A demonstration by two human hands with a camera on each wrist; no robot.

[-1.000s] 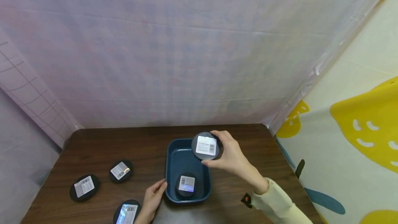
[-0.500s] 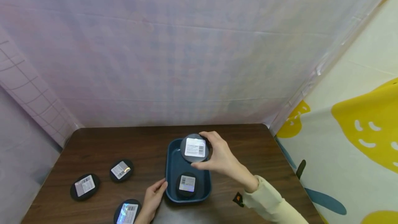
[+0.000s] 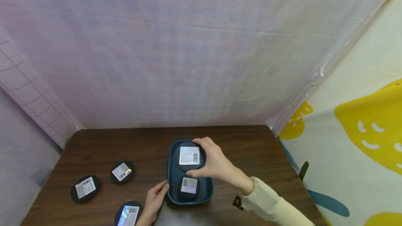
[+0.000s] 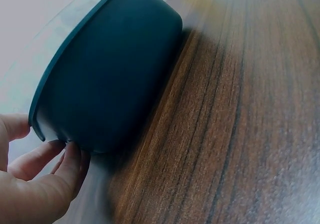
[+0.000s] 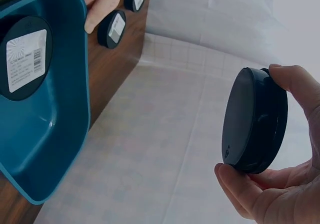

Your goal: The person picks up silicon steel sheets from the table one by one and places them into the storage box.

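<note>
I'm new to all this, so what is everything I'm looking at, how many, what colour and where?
Held round case: 1, black, over the tray's far end
Case in tray: 1, black, near end
Loose cases: 3, black, on the table, left
Tray: 1, blue, middle of the table
Table: 1, dark brown, below
Back sheet: 1, pale, behind the table
Patterned cloth: 1, white with yellow, right
Sleeve: 1, pale, right arm
Left hand: 1, bare, gripping the tray's left edge
Right hand: 1, bare, holding the first case
</note>
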